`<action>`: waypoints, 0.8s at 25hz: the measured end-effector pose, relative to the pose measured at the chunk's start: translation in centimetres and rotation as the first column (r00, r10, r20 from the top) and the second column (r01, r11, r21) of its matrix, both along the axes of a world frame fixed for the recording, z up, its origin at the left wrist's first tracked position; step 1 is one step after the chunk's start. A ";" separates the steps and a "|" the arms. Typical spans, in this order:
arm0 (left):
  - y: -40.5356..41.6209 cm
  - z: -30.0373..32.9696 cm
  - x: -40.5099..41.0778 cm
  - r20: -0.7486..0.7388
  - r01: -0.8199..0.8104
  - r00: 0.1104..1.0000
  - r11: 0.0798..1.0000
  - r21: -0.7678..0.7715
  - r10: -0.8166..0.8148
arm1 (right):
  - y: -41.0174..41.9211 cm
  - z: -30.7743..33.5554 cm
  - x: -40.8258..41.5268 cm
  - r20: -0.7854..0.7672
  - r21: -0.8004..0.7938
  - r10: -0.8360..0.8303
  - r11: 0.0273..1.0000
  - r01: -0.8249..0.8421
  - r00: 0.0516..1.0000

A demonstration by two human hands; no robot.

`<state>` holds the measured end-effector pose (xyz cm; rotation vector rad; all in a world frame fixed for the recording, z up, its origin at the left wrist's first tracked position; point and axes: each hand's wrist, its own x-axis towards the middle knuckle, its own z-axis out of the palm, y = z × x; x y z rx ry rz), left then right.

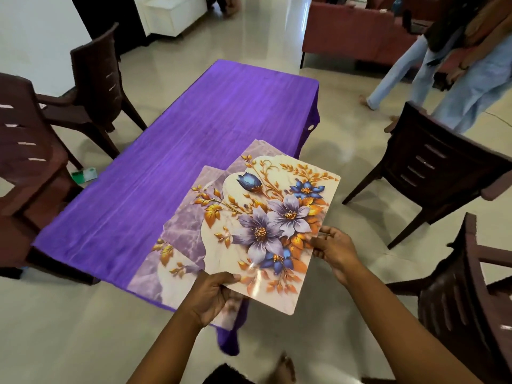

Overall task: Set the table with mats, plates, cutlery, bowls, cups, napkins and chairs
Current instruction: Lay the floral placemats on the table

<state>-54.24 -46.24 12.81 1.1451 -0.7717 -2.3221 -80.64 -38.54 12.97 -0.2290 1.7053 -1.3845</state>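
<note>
Over the purple table [177, 151], both hands' grips clamp floral mats [266, 217]: left hand [213, 295], right hand [336, 252], perhaps several stacked.

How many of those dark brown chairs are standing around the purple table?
4 dark brown plastic chairs: two left of the table, far and near; two on the right, far and near. Others may be out of view.

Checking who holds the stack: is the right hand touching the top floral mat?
Touching. The head view shows the right hand with its fingertips pinching the right edge of the top floral mat, while the left hand grips its near edge.
</note>
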 end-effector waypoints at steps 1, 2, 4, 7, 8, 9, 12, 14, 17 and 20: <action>0.6 0.0 -1.7 -0.002 -0.012 1.000 1.000 -0.020 0.012 | 0.0 0.1 -1.9 -0.019 -0.006 0.019 1.000 -0.019 1.000; 1.0 0.0 -3.3 -0.007 -0.023 1.000 0.999 -0.029 0.022 | -0.1 0.2 -3.6 -0.039 -0.010 0.045 0.999 -0.045 0.998; 1.2 0.2 -5.7 0.004 -0.045 0.999 0.998 -0.040 0.046 | -0.4 0.4 -6.4 -0.054 -0.022 0.080 0.996 -0.081 0.995; 0.0 0.5 -8.4 0.002 -0.061 0.998 0.996 -0.059 0.061 | -1.3 0.6 -9.7 0.006 -0.017 0.128 0.992 -0.128 0.992; -0.6 0.6 -9.2 0.005 -0.059 0.998 0.996 -0.067 0.059 | -1.8 0.3 -10.8 0.017 -0.008 0.138 0.990 -0.138 0.990; -1.3 0.3 -10.2 0.006 -0.073 0.997 0.995 -0.064 0.073 | -2.5 0.1 -12.3 0.023 -0.001 0.147 0.989 -0.147 0.989; -3.6 -0.3 -13.0 -0.015 -0.103 0.995 0.994 -0.024 0.103 | -5.6 -0.8 -18.1 0.024 0.003 0.126 0.992 -0.126 0.992; -5.4 -0.6 -15.3 -0.024 -0.081 0.997 0.996 -0.026 0.080 | -8.2 -1.0 -22.9 -0.007 -0.001 0.099 0.995 -0.099 0.995; -8.6 -0.7 -19.5 -0.010 -0.076 0.997 0.996 -0.045 0.076 | -12.1 -0.8 -29.9 -0.033 0.028 0.078 0.997 -0.077 0.996; -13.0 0.3 -24.4 0.008 -0.070 0.997 0.997 -0.040 0.070 | -16.8 0.0 -36.9 -0.017 0.058 0.050 0.997 -0.049 0.999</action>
